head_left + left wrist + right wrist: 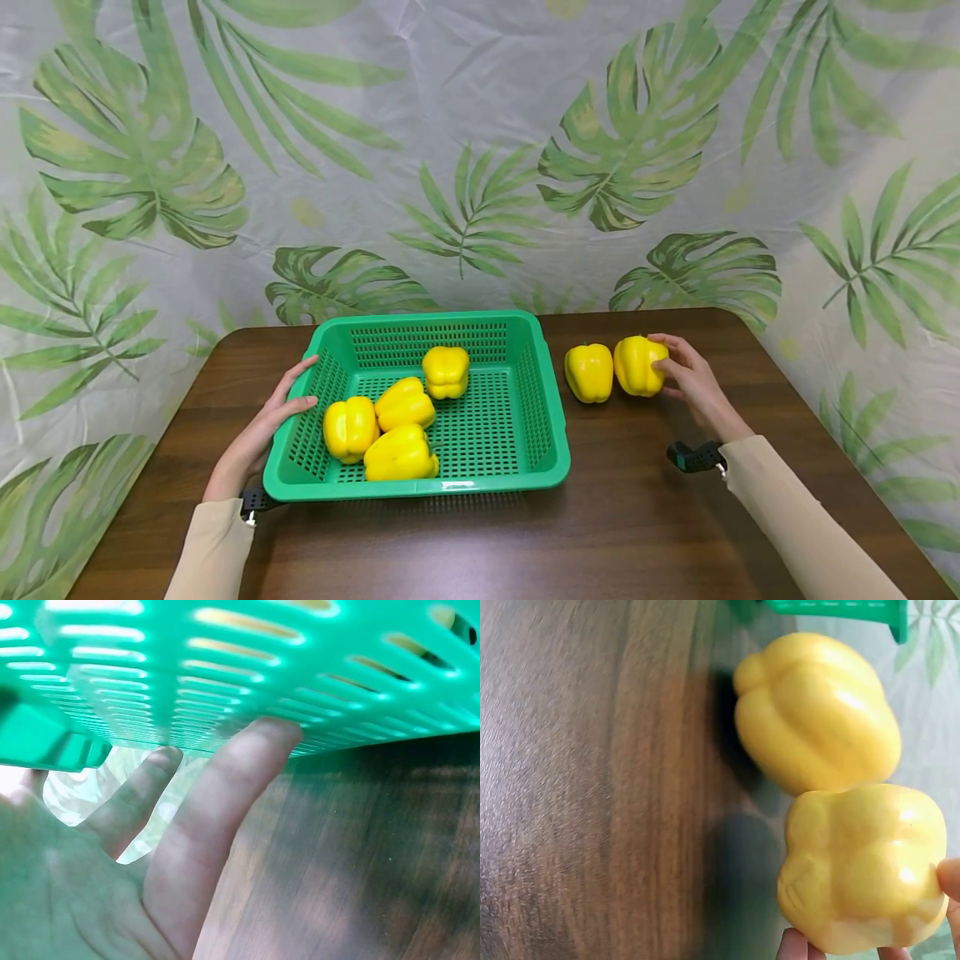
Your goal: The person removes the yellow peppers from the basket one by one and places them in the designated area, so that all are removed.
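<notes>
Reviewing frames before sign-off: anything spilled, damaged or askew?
Nothing stands out. The basket sits upright on the table; four peppers inside and two peppers beside it look undamaged. No spill visible.

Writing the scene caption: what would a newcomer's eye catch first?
Probably the green basket, left of centre in the head view, with four yellow peppers inside. Then two more to its right: an inner pepper and an outer pepper held by the right hand. Behind it all, the leaf-print backdrop fills the upper half.

Head view bright, soft glare on table (480, 562)
</notes>
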A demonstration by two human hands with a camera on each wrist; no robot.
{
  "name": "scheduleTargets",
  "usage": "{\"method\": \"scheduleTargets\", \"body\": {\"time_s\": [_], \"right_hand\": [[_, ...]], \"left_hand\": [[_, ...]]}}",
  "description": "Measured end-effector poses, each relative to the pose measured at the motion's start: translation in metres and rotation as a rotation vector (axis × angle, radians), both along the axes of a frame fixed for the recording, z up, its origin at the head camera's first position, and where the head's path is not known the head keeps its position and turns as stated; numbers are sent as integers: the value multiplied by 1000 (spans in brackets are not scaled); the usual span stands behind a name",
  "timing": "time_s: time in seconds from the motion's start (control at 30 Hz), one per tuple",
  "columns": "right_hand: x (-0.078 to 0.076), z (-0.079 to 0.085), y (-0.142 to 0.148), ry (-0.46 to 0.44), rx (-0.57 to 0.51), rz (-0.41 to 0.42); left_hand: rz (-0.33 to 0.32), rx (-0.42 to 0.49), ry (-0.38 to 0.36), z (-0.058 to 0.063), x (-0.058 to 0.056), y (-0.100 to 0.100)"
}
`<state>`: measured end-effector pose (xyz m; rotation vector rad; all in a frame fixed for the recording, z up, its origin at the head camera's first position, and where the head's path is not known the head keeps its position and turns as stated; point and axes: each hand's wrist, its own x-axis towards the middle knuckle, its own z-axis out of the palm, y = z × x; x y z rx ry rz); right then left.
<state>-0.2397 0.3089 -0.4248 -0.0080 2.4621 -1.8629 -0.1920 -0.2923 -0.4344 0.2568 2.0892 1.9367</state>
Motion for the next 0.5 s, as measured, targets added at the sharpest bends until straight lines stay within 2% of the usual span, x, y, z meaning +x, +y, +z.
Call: {"method": "scheduleTargets", "body": {"time_s": [0.5], "right_hand": [[-7, -12, -4, -33, 73, 5]], "left_hand": [[2, -3, 2, 0, -1, 0]]}}
